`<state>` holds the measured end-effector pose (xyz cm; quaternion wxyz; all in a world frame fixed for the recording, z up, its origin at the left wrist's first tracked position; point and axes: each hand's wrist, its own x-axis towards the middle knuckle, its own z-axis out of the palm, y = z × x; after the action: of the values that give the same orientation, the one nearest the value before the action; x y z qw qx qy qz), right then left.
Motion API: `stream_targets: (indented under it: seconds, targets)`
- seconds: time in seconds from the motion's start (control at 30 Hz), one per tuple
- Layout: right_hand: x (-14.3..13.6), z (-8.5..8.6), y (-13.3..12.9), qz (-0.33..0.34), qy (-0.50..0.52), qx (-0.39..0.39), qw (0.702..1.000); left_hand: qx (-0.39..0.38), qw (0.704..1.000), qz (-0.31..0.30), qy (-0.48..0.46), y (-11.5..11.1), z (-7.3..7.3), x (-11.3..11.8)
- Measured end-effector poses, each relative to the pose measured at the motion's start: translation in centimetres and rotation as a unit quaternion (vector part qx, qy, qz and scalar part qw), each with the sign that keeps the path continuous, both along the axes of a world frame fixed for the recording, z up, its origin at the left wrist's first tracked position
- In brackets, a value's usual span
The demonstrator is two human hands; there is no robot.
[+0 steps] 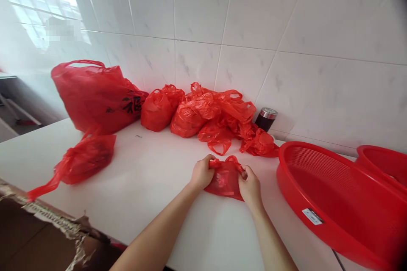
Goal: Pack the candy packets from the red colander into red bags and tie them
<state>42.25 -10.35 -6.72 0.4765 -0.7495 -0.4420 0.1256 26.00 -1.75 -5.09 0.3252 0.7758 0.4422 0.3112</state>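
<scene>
2 bare hands, left (202, 173) and right (250, 185), pinch a small, translucent red plastic bag (224, 185) by its upper edge; handling seems midway: grasped, not yet released

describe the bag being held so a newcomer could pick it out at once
Start at the white table by the tiled wall. In front of the heaped red bags, find the small red bag in the grip of the left hand and right hand. Unlike its neighbours, it alone is held, and a pale pink patch shows on its front.
</scene>
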Motion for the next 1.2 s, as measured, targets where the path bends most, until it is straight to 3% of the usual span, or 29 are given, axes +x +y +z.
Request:
stream_targets:
  seconds: [0.2,0.5,0.67,0.8,0.9,1.0,1.2]
  targets:
    - [0.1,-0.4,0.8,-0.013,-0.032,-0.023,0.999,0.010,0.998,0.018,0.060,0.0,0.0,0.2]
    - [-0.6,0.0,0.5,-0.035,0.017,0.018,0.999,-0.018,0.998,0.005,0.066,0.1,0.2,0.0]
    - [-0.3,0.6,-0.2,-0.071,0.096,0.056,0.991,-0.073,0.993,-0.096,-0.002,0.6,0.8,-1.5]
    - [-0.1,1.2,-0.4,-0.090,0.141,0.088,0.982,-0.134,0.970,-0.198,-0.053,0.6,1.7,-2.6]
    - [-0.1,1.4,-0.4,-0.100,0.160,0.109,0.976,-0.164,0.953,-0.242,-0.078,0.2,2.1,-2.9]
    - [-0.1,1.4,-0.4,-0.108,0.169,0.131,0.971,-0.163,0.955,-0.224,-0.110,-0.3,2.2,-2.4]
    - [0.1,1.4,-0.3,-0.096,0.214,0.173,0.957,-0.124,0.966,-0.119,-0.193,-0.8,1.8,-1.2]
